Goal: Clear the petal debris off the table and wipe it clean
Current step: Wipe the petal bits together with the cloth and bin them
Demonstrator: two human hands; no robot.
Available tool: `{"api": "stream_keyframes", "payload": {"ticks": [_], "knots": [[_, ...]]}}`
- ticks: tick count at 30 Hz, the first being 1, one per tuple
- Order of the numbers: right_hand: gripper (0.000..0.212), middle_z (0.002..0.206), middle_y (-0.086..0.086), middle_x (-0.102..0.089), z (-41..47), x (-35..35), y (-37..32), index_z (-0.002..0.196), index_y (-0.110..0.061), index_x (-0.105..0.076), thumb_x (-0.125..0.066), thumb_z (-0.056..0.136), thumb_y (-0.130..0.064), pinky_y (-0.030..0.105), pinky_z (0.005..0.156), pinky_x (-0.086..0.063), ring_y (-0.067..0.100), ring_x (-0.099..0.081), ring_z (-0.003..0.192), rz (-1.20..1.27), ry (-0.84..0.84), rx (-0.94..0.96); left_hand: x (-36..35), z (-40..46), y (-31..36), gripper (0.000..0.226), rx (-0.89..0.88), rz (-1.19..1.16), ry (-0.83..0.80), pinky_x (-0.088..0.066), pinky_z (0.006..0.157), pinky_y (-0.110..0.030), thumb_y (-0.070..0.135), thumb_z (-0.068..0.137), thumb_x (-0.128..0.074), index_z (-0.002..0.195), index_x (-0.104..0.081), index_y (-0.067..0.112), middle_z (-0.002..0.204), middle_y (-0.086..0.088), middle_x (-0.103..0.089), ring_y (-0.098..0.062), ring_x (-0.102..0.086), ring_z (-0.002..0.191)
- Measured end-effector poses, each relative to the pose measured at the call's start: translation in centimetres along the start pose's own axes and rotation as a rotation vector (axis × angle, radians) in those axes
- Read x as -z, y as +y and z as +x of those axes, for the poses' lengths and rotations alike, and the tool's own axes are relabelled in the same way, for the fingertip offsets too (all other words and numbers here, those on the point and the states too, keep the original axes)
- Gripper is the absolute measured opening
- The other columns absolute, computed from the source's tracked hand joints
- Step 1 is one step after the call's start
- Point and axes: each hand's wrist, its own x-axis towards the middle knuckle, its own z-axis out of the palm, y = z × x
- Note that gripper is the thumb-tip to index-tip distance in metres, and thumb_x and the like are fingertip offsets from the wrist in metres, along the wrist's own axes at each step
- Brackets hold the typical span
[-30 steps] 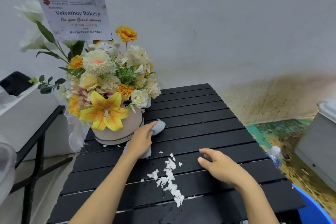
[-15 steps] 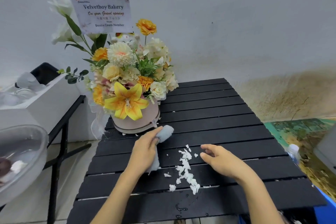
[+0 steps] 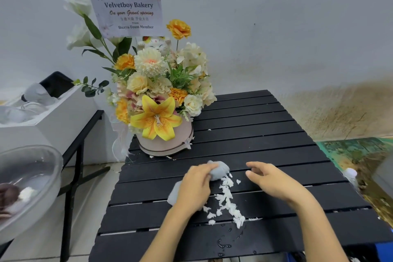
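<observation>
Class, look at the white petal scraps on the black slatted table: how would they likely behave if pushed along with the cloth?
The petal scraps look thin and light, so they would probably slide and scatter. Water drops lie nearby, so some may stick. The slatted table has gaps; small bits could drop through.

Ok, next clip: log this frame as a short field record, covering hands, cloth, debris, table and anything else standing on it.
left hand: grips the grey cloth, pressing it on the table
right hand: empty, fingers loosely curled, just above the table beside the debris
petal debris: white bits in a line between the two hands; a few more by the flower box
table: black slats, water drops near the front edge
flower box: pink, at the table's back left corner, card on top
status: debris gathered, not yet removed
</observation>
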Motion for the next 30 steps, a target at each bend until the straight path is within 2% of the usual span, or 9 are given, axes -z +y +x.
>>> {"api": "stream_keyframes", "payload": {"ticks": [2,4,8,11,15,21,26,28,30], "knots": [[0.044,0.142,-0.001,-0.045,0.0,0.2,-0.2,0.141,-0.025,-0.039,-0.044,0.097,-0.032,0.032,0.110,-0.033,0.015,-0.042,0.131,0.022,0.027,-0.004,1.1,-0.6,-0.2,0.043,-0.028,-0.079,-0.017,-0.033,0.096,-0.016,0.011,0.095,-0.044,0.130,-0.053,0.033,0.131,0.013,-0.056,-0.012,-0.049,0.118],[0.044,0.142,-0.001,-0.045,-0.2,0.4,0.0,0.140,-0.025,-0.040,-0.044,0.097,-0.032,0.033,0.110,-0.034,0.015,-0.042,0.131,0.018,0.025,-0.006,3.0,-0.6,-2.2,0.044,0.034,-0.082,0.094,-0.037,0.101,-0.026,0.009,0.094,-0.046,0.131,-0.053,0.031,0.132,0.010,-0.057,-0.014,-0.050,0.120],[0.044,0.141,-0.003,-0.045,-0.6,1.0,0.7,0.140,-0.027,-0.040,-0.045,0.097,-0.033,0.034,0.110,-0.035,0.014,-0.042,0.130,0.017,0.021,-0.022,6.3,0.2,-7.5,0.049,0.301,0.234,0.218,-0.042,0.093,-0.040,0.002,0.091,-0.042,0.135,-0.048,0.020,0.127,-0.007,-0.058,-0.030,-0.050,0.116],[0.044,0.141,-0.003,-0.046,-0.7,1.4,0.8,0.140,-0.026,-0.041,-0.045,0.096,-0.032,0.033,0.109,-0.035,0.014,-0.042,0.130,0.029,0.037,-0.017,5.6,1.1,-7.6,0.048,0.362,0.349,0.241,-0.042,0.083,-0.042,-0.001,0.085,-0.044,0.131,-0.050,0.013,0.117,-0.012,-0.059,-0.034,-0.052,0.109],[0.044,0.142,-0.002,-0.045,-0.5,1.4,0.4,0.140,-0.026,-0.040,-0.044,0.097,-0.032,0.030,0.108,-0.033,0.014,-0.042,0.131,0.031,0.032,-0.004,3.1,2.5,-4.7,0.045,0.211,0.351,0.163,-0.040,0.092,-0.038,0.002,0.087,-0.043,0.128,-0.051,0.019,0.121,-0.007,-0.058,-0.030,-0.050,0.112],[0.044,0.142,0.000,-0.045,-0.4,0.2,-0.4,0.141,-0.025,-0.039,-0.044,0.097,-0.031,0.031,0.109,-0.033,0.016,-0.042,0.131,0.030,-0.010,0.011,-0.6,1.5,1.7,0.042,-0.086,-0.027,-0.051,-0.036,0.098,-0.025,0.007,0.093,-0.042,0.127,-0.055,0.027,0.125,0.006,-0.061,-0.018,-0.050,0.115],[0.044,0.141,0.000,-0.046,-0.6,1.3,-0.1,0.140,-0.024,-0.041,-0.045,0.097,-0.030,0.028,0.106,-0.032,0.015,-0.043,0.130,0.036,0.006,0.021,5.1,-0.8,-2.4,0.039,0.102,-0.085,0.256,-0.037,0.081,-0.020,0.017,0.091,-0.052,0.127,-0.056,0.033,0.114,-0.004,-0.068,-0.022,-0.060,0.105],[0.043,0.140,0.001,-0.047,-0.7,1.7,0.1,0.140,-0.023,-0.042,-0.045,0.097,-0.030,0.029,0.105,-0.032,0.016,-0.043,0.129,0.039,0.018,0.021,7.5,-2.4,-5.8,0.040,0.240,0.007,0.264,-0.038,0.081,-0.025,0.021,0.092,-0.050,0.129,-0.054,0.035,0.113,-0.006,-0.067,-0.026,-0.058,0.105],[0.044,0.140,0.001,-0.047,-0.9,1.8,0.1,0.140,-0.024,-0.041,-0.045,0.097,-0.031,0.030,0.105,-0.033,0.017,-0.044,0.128,0.041,0.015,0.019,8.1,-4.1,-7.7,0.043,0.300,0.102,0.168,-0.041,0.094,-0.037,0.020,0.094,-0.046,0.135,-0.048,0.033,0.127,-0.001,-0.061,-0.025,-0.053,0.116]]}}
